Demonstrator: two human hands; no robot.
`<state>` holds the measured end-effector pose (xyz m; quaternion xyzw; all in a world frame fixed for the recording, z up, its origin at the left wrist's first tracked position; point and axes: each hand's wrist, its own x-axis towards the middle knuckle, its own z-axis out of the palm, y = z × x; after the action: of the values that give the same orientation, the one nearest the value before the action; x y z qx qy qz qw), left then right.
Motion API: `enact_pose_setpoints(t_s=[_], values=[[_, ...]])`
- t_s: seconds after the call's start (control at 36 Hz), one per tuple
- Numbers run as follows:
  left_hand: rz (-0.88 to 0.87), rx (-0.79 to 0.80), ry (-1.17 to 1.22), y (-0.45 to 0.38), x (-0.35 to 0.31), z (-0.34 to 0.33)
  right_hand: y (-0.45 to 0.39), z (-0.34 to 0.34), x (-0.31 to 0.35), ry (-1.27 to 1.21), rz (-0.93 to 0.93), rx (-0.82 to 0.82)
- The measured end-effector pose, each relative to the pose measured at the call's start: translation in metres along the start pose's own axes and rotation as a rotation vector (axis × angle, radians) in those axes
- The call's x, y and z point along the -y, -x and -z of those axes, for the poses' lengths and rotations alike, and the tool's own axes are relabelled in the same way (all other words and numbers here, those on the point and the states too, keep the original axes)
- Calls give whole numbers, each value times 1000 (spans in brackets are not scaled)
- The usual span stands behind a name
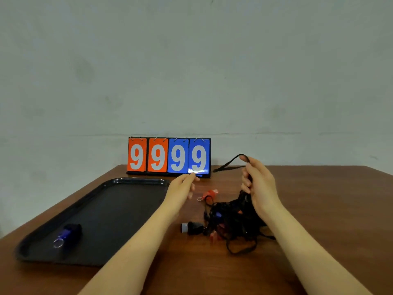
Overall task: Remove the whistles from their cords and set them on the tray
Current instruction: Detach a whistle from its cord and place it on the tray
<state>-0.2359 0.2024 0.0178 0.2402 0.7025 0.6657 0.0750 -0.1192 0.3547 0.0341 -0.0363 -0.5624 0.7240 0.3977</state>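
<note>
A black tray lies on the left of the brown table, and a blue whistle with a metal ring rests in its near left corner. Right of the tray sits a tangle of black cords with a red whistle at its far edge, a black whistle at its near left, and bits of red and blue showing inside. My right hand grips a black cord and lifts it above the pile. My left hand hovers with relaxed fingers between tray and red whistle, holding nothing.
A flip scoreboard showing 9 9 9 9 in orange and blue stands at the table's far edge against the pale wall. Bare table surface extends to the right of the cords.
</note>
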Motion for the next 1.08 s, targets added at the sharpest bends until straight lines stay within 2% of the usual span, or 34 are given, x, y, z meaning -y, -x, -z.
enact_pose_setpoints(t_s=[0.11, 0.17, 0.28, 0.39, 0.47, 0.56, 0.61, 0.72, 0.81, 0.86, 0.97, 1.08], values=[[104, -57, 254, -6, -2, 1, 1, 4, 9, 307, 209, -69], [126, -108, 341, -7, -3, 2, 1, 7, 16, 350, 257, -94], [128, -223, 415, -12, -1, 9, -4, 17, 29, 26, 94, -145], [148, -340, 504, -16, 0, 14, -10, 29, 34, -305, 12, -151], [146, -433, 561, -19, 1, 19, -11, 37, 36, -418, 3, -159], [153, -517, 626, -21, 0, 25, -14, 41, 36, -427, 15, -217], [164, -531, 688, -19, -1, 27, -16, 43, 34, -293, 65, -289], [163, -407, 860, -15, -7, 25, -16, 46, 15, 568, 243, -417], [136, -259, 919, -10, -9, 20, -14, 44, 1, 1201, 246, -365], [120, -145, 908, -7, -11, 17, -11, 38, -5, 1395, 222, -250], [87, 85, 774, -1, -16, 9, 7, 11, -17, 1214, 284, 161], [22, 203, 590, 8, -18, 2, 21, -14, -34, 1134, 214, 398]])
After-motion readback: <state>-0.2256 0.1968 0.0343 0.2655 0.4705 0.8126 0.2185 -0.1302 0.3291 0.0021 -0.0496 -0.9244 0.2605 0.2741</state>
